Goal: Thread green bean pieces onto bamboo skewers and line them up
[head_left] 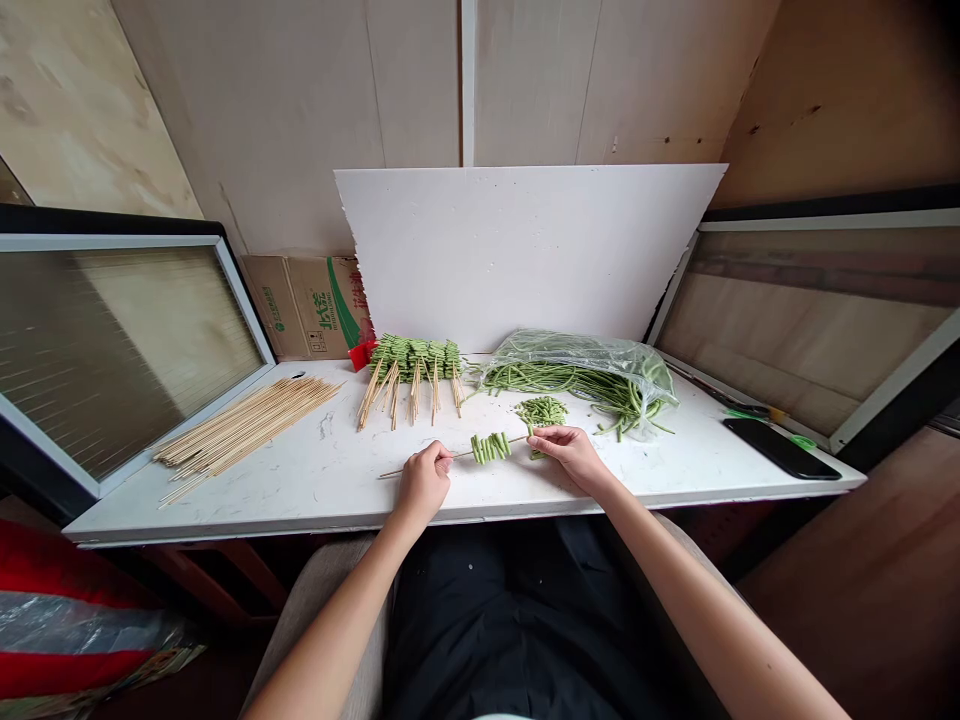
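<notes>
My left hand [426,478] grips a thin wooden skewer [463,455], held almost level above the front of the table. Several short green bean pieces [490,448] are threaded side by side on it, to the right of that hand. At the skewer's right end, the fingers of my right hand [568,452] pinch a green bean piece [532,436]. A small heap of cut bean pieces [543,410] lies just beyond my right hand. Farther back, finished bean skewers [416,362] are stacked with their bare sticks toward me.
Loose skewers [247,425] lie spread at the left of the white table [360,500]. Long beans [555,380] stick out of a clear plastic bag [592,352] at the back. A black phone [780,448] rests at the right edge. A cardboard box [307,305] stands behind.
</notes>
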